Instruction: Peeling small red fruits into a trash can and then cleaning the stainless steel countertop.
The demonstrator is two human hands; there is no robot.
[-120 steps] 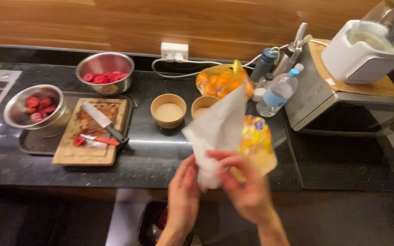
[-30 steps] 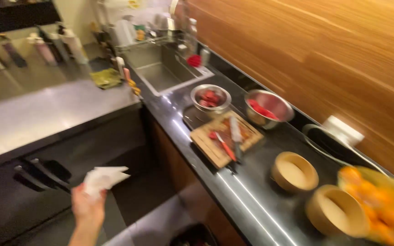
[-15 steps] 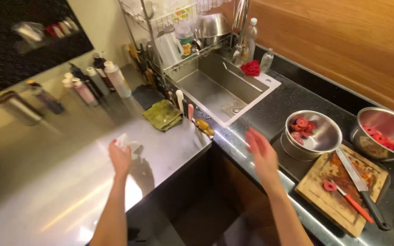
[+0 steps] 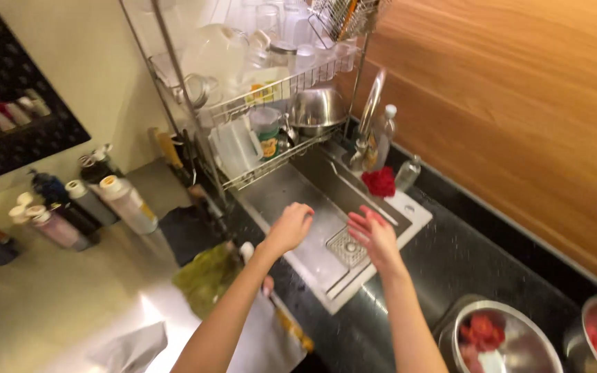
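Note:
Both my hands reach out over a steel sink (image 4: 291, 186) set in a black counter. My left hand (image 4: 290, 225) hangs above the basin with loosely curled fingers and holds nothing. Beside it my right hand (image 4: 374, 235) is spread above the sink's drain (image 4: 347, 246), also with nothing in it. A chrome tap (image 4: 370, 110) stands behind the basin. A red scrubber (image 4: 380, 182) lies on the sink's far rim. A crumpled white tissue (image 4: 131, 347) lies on the steel counter at lower left.
A wire dish rack (image 4: 271, 90) with glasses and a steel bowl hangs over the sink. Several bottles (image 4: 98, 200) stand at left by a green cloth (image 4: 205, 275). Two steel bowls (image 4: 499, 338) of red pieces sit at lower right. A wooden wall (image 4: 519, 117) runs behind.
The view has swung from the cutting board to the sink. My left hand let the white tissue go onto the steel counter. Both hands have moved over the basin.

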